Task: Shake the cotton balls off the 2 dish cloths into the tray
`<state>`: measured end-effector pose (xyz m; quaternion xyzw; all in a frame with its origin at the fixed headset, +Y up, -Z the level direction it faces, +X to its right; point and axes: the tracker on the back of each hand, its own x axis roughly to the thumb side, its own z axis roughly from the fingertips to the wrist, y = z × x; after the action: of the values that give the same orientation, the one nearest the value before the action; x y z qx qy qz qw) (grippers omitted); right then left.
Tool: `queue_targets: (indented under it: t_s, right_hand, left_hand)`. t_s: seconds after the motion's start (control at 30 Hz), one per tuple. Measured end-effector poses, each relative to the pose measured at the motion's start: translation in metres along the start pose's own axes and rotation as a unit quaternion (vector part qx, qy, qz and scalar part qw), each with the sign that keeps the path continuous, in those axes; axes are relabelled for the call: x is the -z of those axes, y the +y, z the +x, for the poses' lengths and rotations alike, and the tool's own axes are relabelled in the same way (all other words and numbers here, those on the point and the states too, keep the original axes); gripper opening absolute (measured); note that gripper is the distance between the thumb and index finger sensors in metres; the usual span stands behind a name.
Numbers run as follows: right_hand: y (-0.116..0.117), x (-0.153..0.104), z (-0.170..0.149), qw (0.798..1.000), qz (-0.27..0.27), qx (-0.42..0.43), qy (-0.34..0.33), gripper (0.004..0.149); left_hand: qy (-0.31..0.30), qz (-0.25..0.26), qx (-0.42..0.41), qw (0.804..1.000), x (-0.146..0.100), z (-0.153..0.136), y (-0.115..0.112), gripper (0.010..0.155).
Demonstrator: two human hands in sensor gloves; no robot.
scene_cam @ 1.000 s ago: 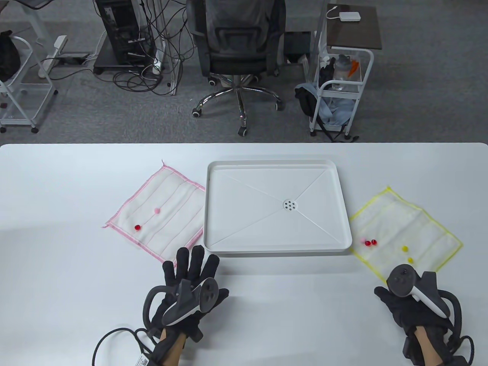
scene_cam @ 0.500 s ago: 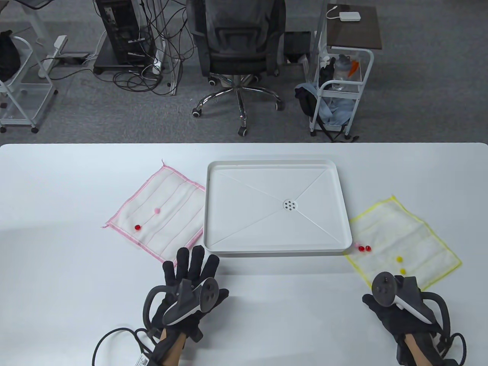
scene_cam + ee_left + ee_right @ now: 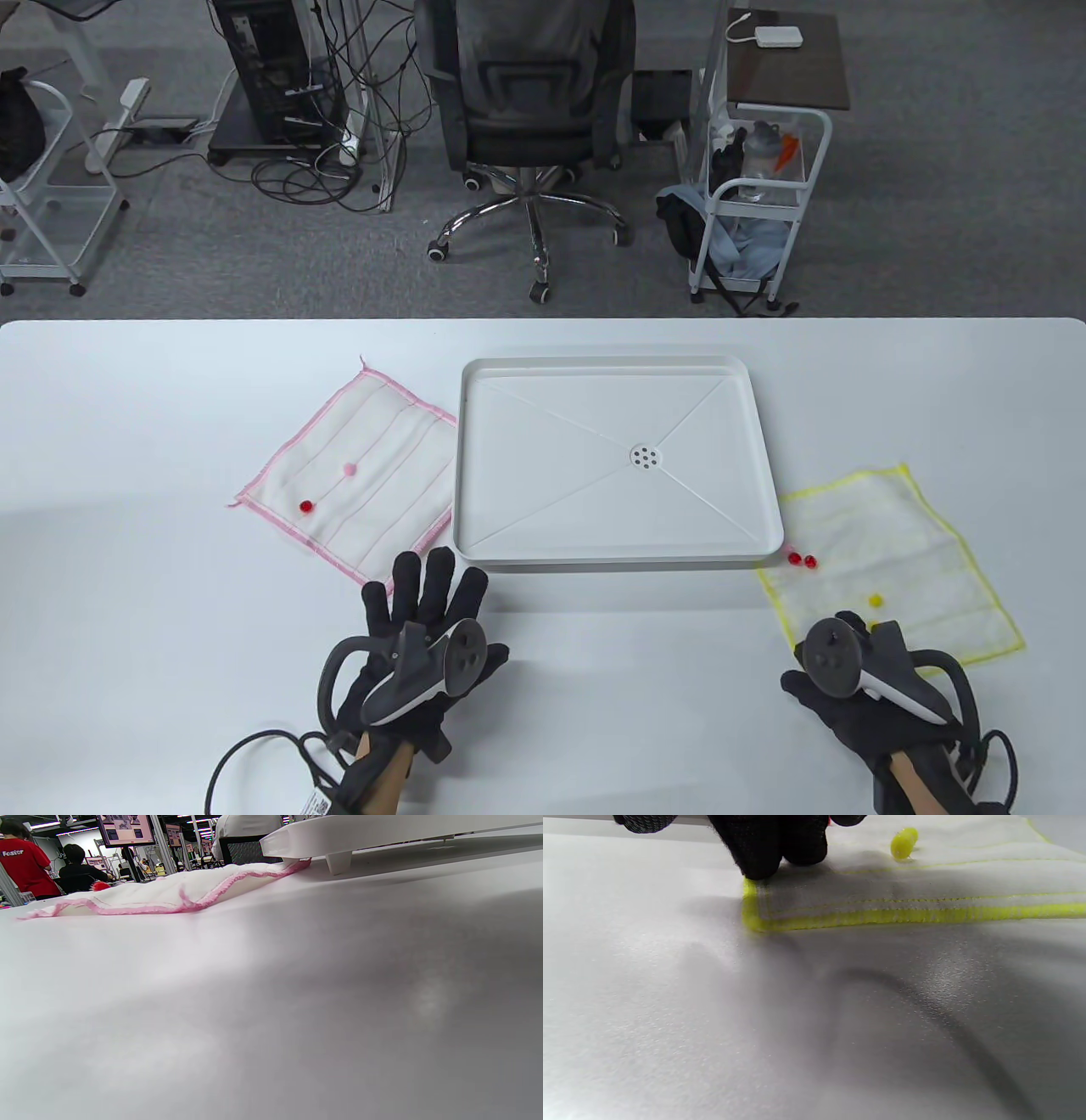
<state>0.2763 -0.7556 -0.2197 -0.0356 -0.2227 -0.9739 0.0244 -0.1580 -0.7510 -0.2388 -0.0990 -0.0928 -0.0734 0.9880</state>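
The white tray point(image 3: 458, 475) sits mid-table. Left of it lies the pink-edged dish cloth point(image 3: 382, 501) point(image 3: 169, 893), carrying a red ball point(image 3: 306, 506) point(image 3: 100, 885) and a pink ball point(image 3: 349, 468). My left hand point(image 3: 424, 594) lies flat, fingers spread, just short of that cloth's near corner. On the right, the yellow-edged dish cloth point(image 3: 899, 552) point(image 3: 925, 882) holds two red balls point(image 3: 802, 560) and a yellow ball point(image 3: 875, 600) point(image 3: 903, 842). My right hand point(image 3: 814, 649) pinches its near-left corner; the fingertips point(image 3: 763, 861) sit on the hem.
The table's far edge gives onto a floor with an office chair point(image 3: 530, 110) and a white cart point(image 3: 764, 195). A cable point(image 3: 254, 747) trails from my left wrist along the near edge. People stand in the background of the left wrist view.
My right hand has dragged the yellow cloth's near corner leftward and towards me, turning the cloth; its balls travelled with it. The left hand and the pink cloth stayed still.
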Motion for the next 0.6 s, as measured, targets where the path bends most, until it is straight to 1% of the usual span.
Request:
queue_targets:
  t_s: [0.17, 0.37, 0.6]
  right_hand:
    - [0.001, 0.0, 0.007, 0.999, 0.01, 0.007, -0.036, 0.06]
    - [0.001, 0.0, 0.024, 0.996, 0.022, -0.005, -0.081, 0.059]
    - [0.001, 0.006, 0.04, 0.993, 0.046, -0.003, -0.113, 0.06]
  left_hand:
    - [-0.001, 0.001, -0.004, 1.0, 0.0, -0.001, 0.0, 0.083]
    - [-0.002, 0.001, -0.007, 1.0, 0.0, -0.002, -0.001, 0.082]
    - [-0.002, -0.003, -0.008, 1.0, 0.0, -0.002, -0.001, 0.083]
